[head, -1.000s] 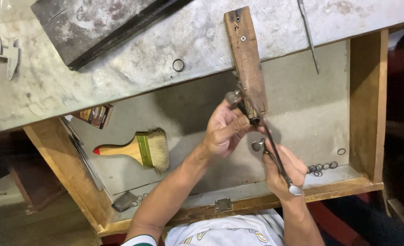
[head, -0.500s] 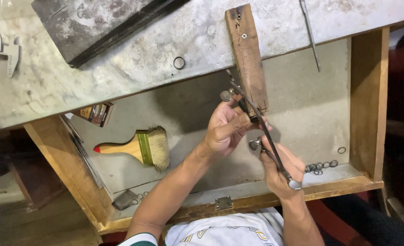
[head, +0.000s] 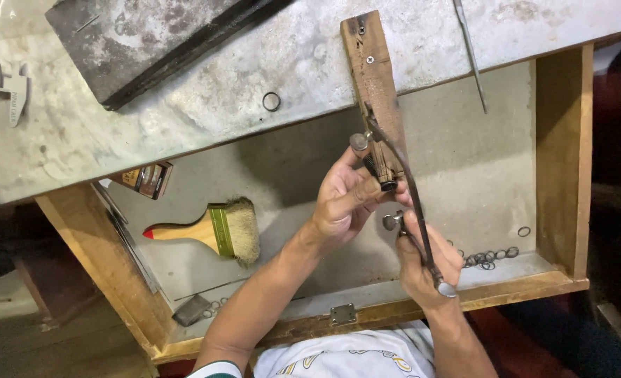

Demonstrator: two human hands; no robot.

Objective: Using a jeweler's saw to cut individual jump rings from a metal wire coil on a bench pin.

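The left hand (head: 344, 203) pinches a small piece, too small to identify, against the lower tip of the wooden bench pin (head: 375, 91), while just right of it the right hand (head: 422, 262) grips the jeweller's saw (head: 405, 189), its frame running lengthwise along the pin toward the person

Both my arms come up from the bottom of the view, bare, w/ elbows low. My left hand (head: 345, 199) is up higher, fingers curled in tight, thumb sticking up toward the top. Its grip is closed on sth small that I can't make out. My right hand (head: 422, 262) sits just below & to the right, close beside the left. Its fingers are wrapped round in a closed grip too, wrist bent a bit.
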